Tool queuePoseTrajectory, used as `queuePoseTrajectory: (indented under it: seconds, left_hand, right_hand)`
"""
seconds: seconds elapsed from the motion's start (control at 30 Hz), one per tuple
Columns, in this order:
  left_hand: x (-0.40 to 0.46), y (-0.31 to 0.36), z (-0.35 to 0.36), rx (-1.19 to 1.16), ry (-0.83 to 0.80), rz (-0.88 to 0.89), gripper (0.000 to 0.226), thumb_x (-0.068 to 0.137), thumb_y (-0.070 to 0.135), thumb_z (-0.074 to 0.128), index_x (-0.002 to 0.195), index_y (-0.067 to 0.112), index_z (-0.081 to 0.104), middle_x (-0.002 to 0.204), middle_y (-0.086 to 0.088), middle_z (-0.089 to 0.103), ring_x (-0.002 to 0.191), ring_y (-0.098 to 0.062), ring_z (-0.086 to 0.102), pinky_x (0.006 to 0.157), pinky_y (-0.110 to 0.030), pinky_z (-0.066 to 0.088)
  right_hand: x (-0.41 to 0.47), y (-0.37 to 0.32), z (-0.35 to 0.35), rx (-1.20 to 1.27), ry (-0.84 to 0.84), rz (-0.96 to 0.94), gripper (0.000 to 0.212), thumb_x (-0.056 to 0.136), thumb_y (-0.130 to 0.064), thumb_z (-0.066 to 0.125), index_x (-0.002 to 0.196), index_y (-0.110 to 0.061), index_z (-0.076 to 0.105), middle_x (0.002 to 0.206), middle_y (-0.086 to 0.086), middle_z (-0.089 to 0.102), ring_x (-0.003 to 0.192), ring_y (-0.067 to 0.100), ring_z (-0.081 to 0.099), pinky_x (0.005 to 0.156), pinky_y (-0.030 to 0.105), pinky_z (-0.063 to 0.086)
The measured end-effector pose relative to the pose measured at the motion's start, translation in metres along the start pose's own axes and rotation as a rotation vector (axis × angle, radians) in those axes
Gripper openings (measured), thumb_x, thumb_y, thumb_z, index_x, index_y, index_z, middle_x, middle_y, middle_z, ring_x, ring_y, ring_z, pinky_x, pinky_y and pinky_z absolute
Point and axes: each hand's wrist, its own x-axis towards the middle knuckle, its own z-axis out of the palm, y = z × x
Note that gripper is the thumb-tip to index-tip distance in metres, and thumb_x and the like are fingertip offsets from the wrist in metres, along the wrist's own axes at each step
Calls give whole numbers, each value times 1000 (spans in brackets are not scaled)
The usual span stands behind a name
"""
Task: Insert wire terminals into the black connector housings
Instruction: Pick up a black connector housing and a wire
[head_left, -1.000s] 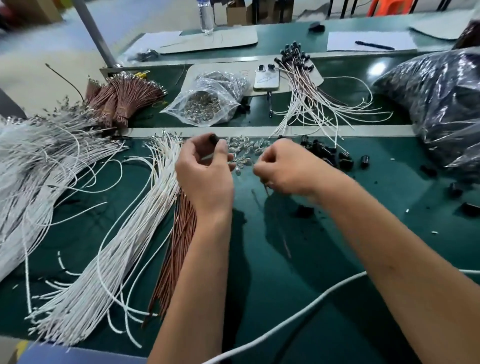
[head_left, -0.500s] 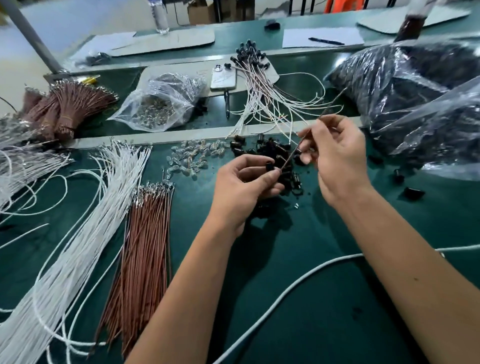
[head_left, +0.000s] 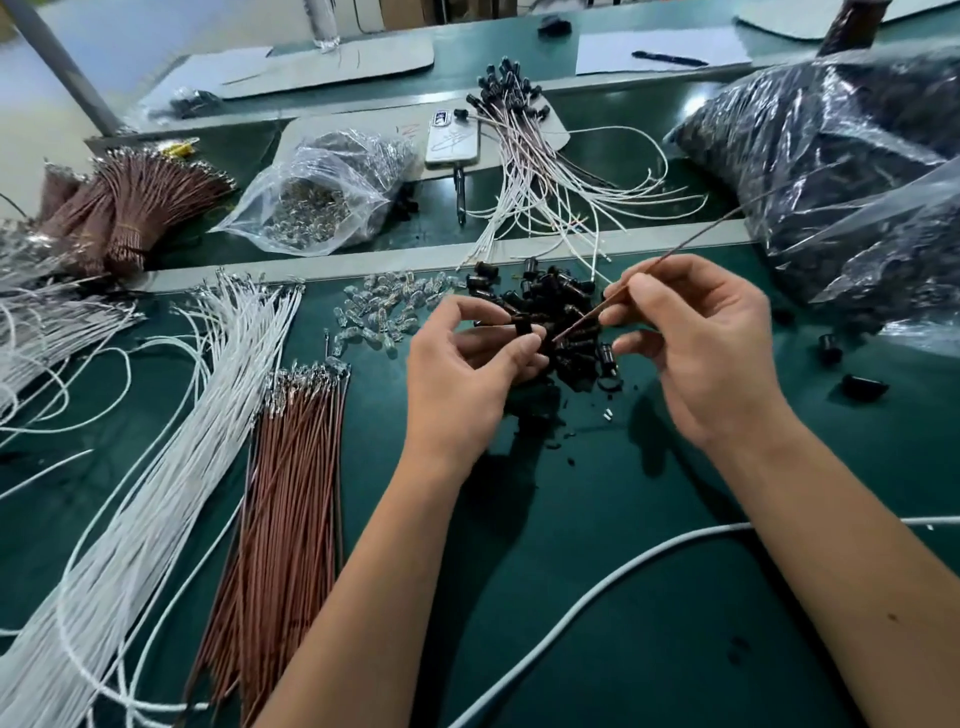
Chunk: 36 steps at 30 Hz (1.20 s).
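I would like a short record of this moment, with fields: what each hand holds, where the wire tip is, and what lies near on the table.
left hand: left hand pinches a black housing
right hand: right hand pinches a brown wire
wire tip: points at the housing, close to it; whether it is inserted cannot be told
behind hands: housing pile, clear parts
left of hands: brown wires, white wires
far side: finished leads, phone
surface: green mat
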Motion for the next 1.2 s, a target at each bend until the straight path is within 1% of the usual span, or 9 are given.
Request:
queuePoseTrajectory:
  seconds: [0.13, 0.23, 0.33, 0.5, 0.63, 0.73, 0.87, 1.07, 1.2]
  left_hand:
    - [1, 2, -3, -63, -91, -55, 10, 92, -6, 67, 101, -1, 68, 91, -17, 77, 73, -24, 75, 67, -24, 59]
    - [1, 5, -6, -210, -112, -156, 13, 92, -3, 65, 101, 2, 73, 94, -20, 77, 75, -22, 75, 70, -22, 59]
    - [2, 6, -6, -268, -96, -192, 16, 88, -4, 67, 101, 1, 75, 92, -20, 76, 75, -21, 75, 72, -20, 59]
    - [2, 7, -4, -302, -68, -210, 21, 87, -10, 66, 102, 2, 75, 91, -16, 77, 79, -20, 75, 75, -20, 59]
    - [0, 9, -3, -309, -58, -215, 23, 88, -11, 65, 106, 1, 72, 96, -19, 76, 80, -21, 75, 75, -21, 59]
    - [-2, 11, -1, -308, -58, -218, 20, 87, -11, 67, 102, 0, 69, 92, -20, 75, 78, -23, 75, 72, -22, 59]
    - [-2, 13, -1, -312, -61, -224, 14, 85, -8, 68, 95, 2, 71, 86, -16, 73, 78, -24, 75, 73, -22, 59]
    - [-4, 13, 2, -310, -63, -234, 13, 87, -7, 68, 96, 2, 72, 86, -15, 74, 79, -22, 75, 73, -20, 58]
    - [-4, 14, 3, -341, -61, -247, 13, 88, -6, 67, 95, 4, 73, 86, -15, 75, 77, -21, 75, 72, -19, 58]
  right_hand:
    - [-3, -2, 2, -11, -10, -39, 17, 97, 3, 65, 87, -10, 69, 84, 8, 76, 72, 20, 73, 55, 23, 56]
    - [-3, -3, 2, -12, 4, -55, 14, 97, 2, 66, 88, -9, 69, 84, 8, 76, 72, 20, 74, 54, 22, 56]
    - [-3, -2, 2, -20, 30, -59, 13, 97, 1, 67, 88, -8, 69, 84, 8, 77, 73, 20, 75, 54, 22, 56]
    - [-1, -2, 2, -10, 59, -67, 14, 97, -1, 68, 87, -11, 70, 84, 7, 77, 73, 20, 76, 53, 22, 56]
    - [-2, -2, 3, -3, 54, -59, 13, 97, -2, 68, 88, -11, 70, 84, 6, 77, 73, 19, 76, 53, 21, 55]
    - [-4, -2, 5, 1, 49, -47, 14, 97, -2, 68, 87, -11, 70, 84, 7, 78, 74, 19, 77, 54, 21, 55]
    - [-6, -1, 8, -8, 35, -31, 13, 97, -1, 68, 88, -10, 69, 84, 6, 78, 76, 20, 77, 54, 20, 55]
    - [-8, 0, 11, 63, 23, 36, 12, 98, -2, 66, 90, -10, 69, 85, 8, 78, 76, 18, 77, 53, 18, 53]
    - [-7, 0, 9, 138, 43, 92, 16, 98, -1, 65, 87, -13, 70, 84, 5, 78, 74, 15, 76, 51, 16, 51]
